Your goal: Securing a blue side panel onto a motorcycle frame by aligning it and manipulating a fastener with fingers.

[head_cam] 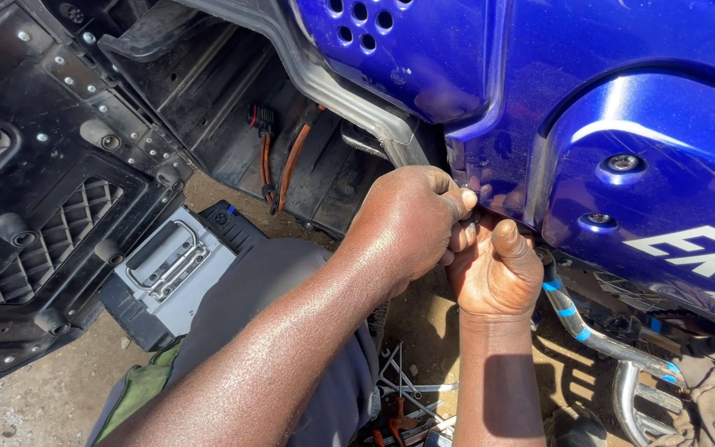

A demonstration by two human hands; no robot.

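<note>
Both hands, left hand [411, 223] and right hand [496, 269], fingers pinched together on a small hidden part at the lower edge of the blue side panel [589, 108]; likely risk: it slips, dropping among tools [403, 397] below the panel.

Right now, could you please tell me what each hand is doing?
Left hand: closed, fingers pinched at the glossy blue plastic body panel edge.
Right hand: closed beside it; contents hidden.

The blue body panel [622, 124] is glossy painted plastic, smooth and mirror-bright in the sun. The black floor panel [51, 190] looks matt, ribbed plastic with small metal screws. The grey box [177, 269] has a dull metal latch. The curved tube [635, 389] gleams like chrome.
</note>
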